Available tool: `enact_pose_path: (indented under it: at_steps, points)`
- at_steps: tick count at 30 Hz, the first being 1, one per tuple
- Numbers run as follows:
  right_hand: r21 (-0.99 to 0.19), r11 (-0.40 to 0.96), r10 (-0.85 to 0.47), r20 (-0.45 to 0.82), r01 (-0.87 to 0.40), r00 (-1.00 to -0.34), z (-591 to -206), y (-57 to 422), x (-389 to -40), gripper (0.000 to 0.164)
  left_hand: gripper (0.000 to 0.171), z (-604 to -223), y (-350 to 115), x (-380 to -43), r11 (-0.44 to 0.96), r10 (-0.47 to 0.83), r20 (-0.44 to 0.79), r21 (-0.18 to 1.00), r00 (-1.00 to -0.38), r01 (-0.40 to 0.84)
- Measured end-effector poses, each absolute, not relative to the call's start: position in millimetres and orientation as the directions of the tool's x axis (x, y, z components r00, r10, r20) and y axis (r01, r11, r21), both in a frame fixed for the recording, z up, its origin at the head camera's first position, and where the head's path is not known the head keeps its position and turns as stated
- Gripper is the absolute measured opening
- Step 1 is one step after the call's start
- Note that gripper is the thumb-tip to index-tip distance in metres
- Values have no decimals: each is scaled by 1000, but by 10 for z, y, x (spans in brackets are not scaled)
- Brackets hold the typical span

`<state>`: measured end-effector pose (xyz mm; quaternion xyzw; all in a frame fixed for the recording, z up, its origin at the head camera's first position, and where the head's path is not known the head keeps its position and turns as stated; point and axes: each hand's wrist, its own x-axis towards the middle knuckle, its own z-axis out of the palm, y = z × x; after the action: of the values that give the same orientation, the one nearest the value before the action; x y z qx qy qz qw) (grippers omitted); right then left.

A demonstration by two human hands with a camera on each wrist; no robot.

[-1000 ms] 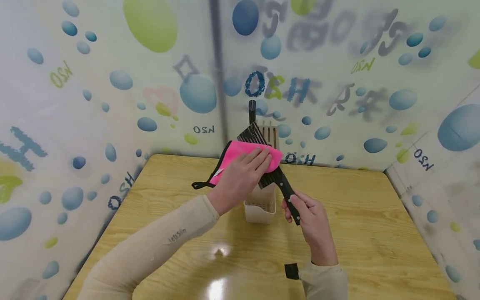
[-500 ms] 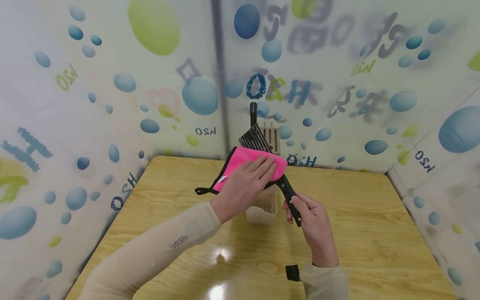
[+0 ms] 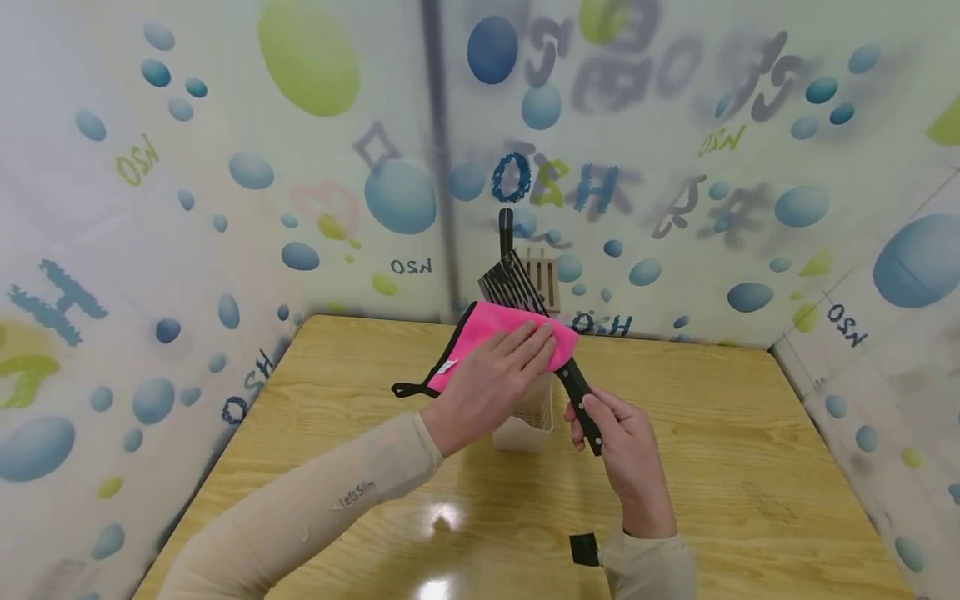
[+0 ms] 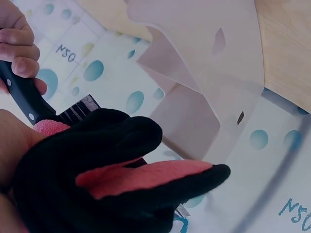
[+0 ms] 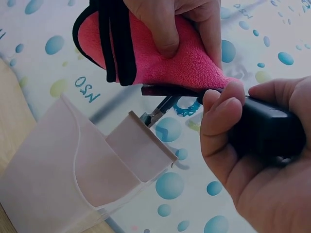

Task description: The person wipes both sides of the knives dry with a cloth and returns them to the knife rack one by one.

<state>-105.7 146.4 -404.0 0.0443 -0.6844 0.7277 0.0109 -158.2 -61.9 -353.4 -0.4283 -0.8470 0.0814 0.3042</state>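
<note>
My right hand [image 3: 628, 442] grips the black riveted handle [image 3: 581, 412] of a broad-bladed kitchen knife, a cleaver by its shape. The blade [image 3: 513, 282] points up and to the left, dark with pale stripes. Across the blade lies a pink cloth [image 3: 480, 327] with black edging and a hanging loop. My left hand [image 3: 491, 379] lies over this cloth with its fingers together; in the right wrist view the thumb presses the cloth [image 5: 194, 58] from the other side, so cloth and blade are pinched. Much of the blade is hidden by the cloth.
Behind and below the knife stands a pale beige knife holder [image 3: 522, 435] with a perforated lower front and a slotted back. Another black handle [image 3: 506, 232] sticks up from it. The wooden table [image 3: 720, 467] meets patterned walls at the back and sides.
My left hand has slid the cloth along the blade, slightly right and down towards the handle, baring more of the blade's upper end. My right hand keeps its grip.
</note>
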Motion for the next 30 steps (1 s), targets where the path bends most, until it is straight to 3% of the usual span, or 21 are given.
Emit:
enact_pose_path:
  at_steps: [17, 30]
  points:
    - [-992, -26, -29, 122, -122, -992, -4019, 1469, -1053, 35, 53, -3498, -626, -1505, 606, 783, 452, -392, -428, 692]
    - [-974, 11, -9, 227, -228, -974, -3997, 1427, -1036, 31, 52, -3431, -658, -1495, 597, 792, 460, -444, -402, 669]
